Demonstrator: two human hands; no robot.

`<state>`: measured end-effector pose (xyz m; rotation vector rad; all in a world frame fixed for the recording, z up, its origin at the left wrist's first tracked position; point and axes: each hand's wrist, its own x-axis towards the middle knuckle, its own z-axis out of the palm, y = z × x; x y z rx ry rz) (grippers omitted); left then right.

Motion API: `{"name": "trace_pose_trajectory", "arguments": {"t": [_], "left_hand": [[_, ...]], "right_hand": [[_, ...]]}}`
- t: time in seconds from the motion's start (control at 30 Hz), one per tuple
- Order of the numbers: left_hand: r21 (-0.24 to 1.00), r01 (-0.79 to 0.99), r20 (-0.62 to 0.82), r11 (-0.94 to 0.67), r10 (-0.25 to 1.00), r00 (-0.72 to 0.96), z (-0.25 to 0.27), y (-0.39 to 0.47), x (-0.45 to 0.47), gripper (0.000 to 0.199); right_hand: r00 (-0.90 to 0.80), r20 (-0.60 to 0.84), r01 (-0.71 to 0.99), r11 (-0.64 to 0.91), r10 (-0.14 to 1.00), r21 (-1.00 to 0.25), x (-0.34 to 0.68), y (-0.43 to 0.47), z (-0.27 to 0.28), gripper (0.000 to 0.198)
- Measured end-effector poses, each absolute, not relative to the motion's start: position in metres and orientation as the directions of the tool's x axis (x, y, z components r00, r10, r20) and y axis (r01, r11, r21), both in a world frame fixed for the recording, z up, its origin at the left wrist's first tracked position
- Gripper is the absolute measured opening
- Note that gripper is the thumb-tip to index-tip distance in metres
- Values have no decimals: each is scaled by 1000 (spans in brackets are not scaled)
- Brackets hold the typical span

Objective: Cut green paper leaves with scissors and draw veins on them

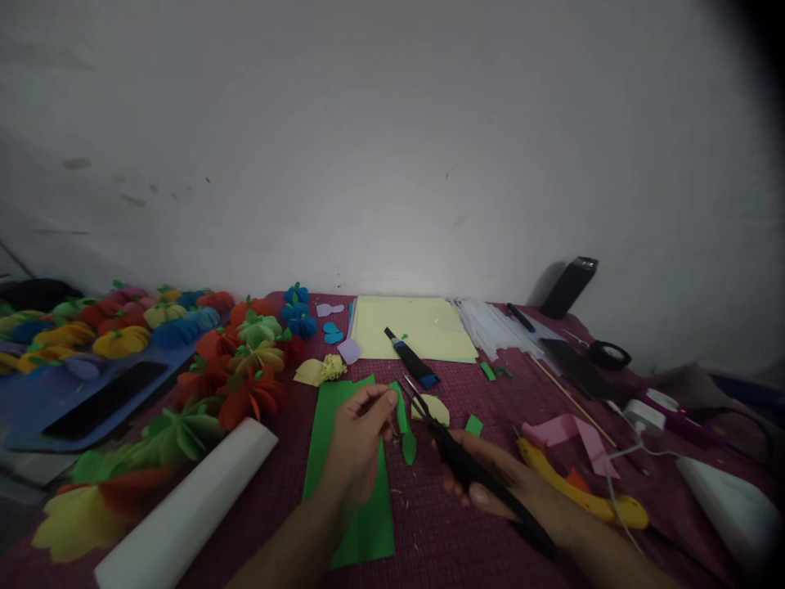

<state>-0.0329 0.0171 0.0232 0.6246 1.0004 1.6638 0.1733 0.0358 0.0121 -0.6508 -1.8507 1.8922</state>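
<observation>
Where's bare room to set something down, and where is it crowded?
Mostly bare tablecloth lies between the green sheet and the right hand. Another patch sits between the green offcuts and the thin stick. Crowded: the left, with paper flowers and a white roll, and the right, with a yellow tool and pink strip.

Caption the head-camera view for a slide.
Left hand pinches a green strip, right hand holds black scissors, with colourful pumpkin-like paper crafts to the left.
</observation>
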Motion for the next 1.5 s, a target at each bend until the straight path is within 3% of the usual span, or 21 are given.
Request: {"name": "trace_pose_trajectory", "arguments": {"t": [0.9, 1.5], "left_hand": [[895, -439, -66, -76, 952, -298, 20, 16, -31, 21], [897, -436, -45, -75, 965, -258, 17, 16, -33, 17]], "right_hand": [[-744, -133, 245, 83, 655, -966, 168, 37, 21, 60], [-772, -126, 226, 83, 623, -971, 180, 46, 11, 41]]}}
